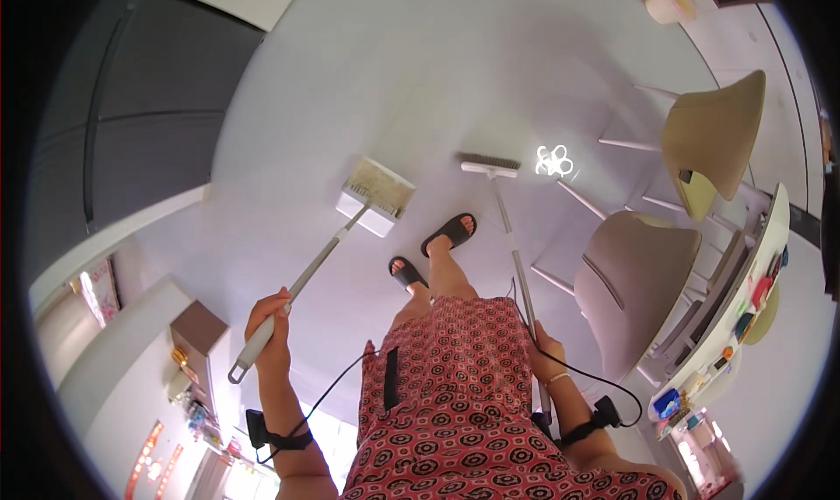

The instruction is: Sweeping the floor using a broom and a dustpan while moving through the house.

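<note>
My left hand (269, 323) is closed on the grey handle of a long-handled white dustpan (381, 189), whose pan rests on the pale floor ahead and left of my feet in black slides. My right hand (544, 349) is closed on the thin grey pole of a broom (490, 166), partly hidden by my hand and clothing. The broom's white head with dark bristles is down on the floor to the right of the dustpan. Black cables and straps are on both forearms.
Two chairs, one beige (717, 128), one taupe (626, 294), stand at my right beside a white table (674, 383) bearing several small objects. A dark panelled cabinet (157, 71) borders the upper left. A bright flower-shaped reflection shows on the floor (420, 71) near the broom.
</note>
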Motion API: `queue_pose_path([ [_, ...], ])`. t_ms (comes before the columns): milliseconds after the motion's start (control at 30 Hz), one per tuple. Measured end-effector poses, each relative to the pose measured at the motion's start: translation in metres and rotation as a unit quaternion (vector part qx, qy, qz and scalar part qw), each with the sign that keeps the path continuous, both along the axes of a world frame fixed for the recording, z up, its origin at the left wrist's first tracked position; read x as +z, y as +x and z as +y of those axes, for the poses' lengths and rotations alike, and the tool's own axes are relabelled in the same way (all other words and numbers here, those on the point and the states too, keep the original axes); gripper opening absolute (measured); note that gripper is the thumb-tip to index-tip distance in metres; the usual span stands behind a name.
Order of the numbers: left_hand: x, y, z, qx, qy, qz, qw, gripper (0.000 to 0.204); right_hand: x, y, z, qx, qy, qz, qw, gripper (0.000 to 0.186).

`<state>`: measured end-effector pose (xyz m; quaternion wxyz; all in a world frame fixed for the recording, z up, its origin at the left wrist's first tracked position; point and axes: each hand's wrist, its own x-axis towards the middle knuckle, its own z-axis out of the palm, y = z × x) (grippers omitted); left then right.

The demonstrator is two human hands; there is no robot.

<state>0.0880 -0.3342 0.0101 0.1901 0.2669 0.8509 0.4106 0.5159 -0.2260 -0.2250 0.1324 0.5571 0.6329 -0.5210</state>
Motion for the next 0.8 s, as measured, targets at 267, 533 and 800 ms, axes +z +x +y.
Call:
queue_pose_path([
  [267,-0.015,0.027,0.003,-0.108,-0.018,0.022,0.994,0.011,-0.076,-0.033,0.115,0.043,0.112,0.02,0.993,0.048],
  [533,-0.029,0.033,0.02,-0.156,-0.047,0.046,0.986,0.019,-0.108,0.021,0.084,0.109,0.043,-0.057,0.991,0.048],
  [800,-0.056,0.045,0.053,-0.128,-0.044,0.019,0.991,0.018,-0.064,0.071,0.103,-0.153,-0.036,0.005,0.988,0.053],
])
